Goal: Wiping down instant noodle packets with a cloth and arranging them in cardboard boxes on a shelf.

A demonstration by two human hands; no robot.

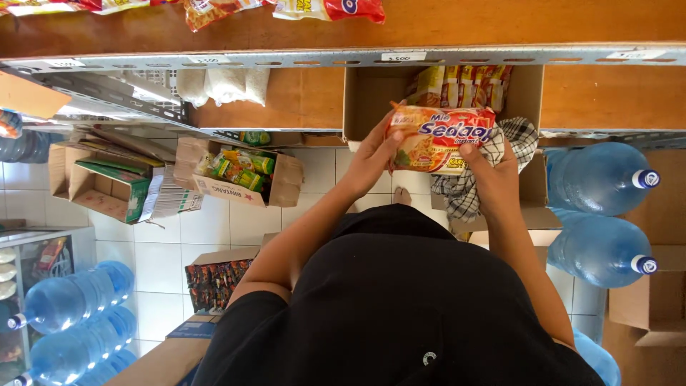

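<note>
My left hand and my right hand hold an orange and red instant noodle packet between them, level in front of the shelf. The left hand grips its left end. A black and white checked cloth is bunched in the right hand as it holds the packet's right end. Just behind the packet, an open cardboard box on the wooden shelf holds several similar noodle packets standing on edge.
A grey metal shelf rail crosses the top, with snack packets above. Large blue water bottles lie at the right and lower left. Open cardboard boxes of goods sit on the white tiled floor at left.
</note>
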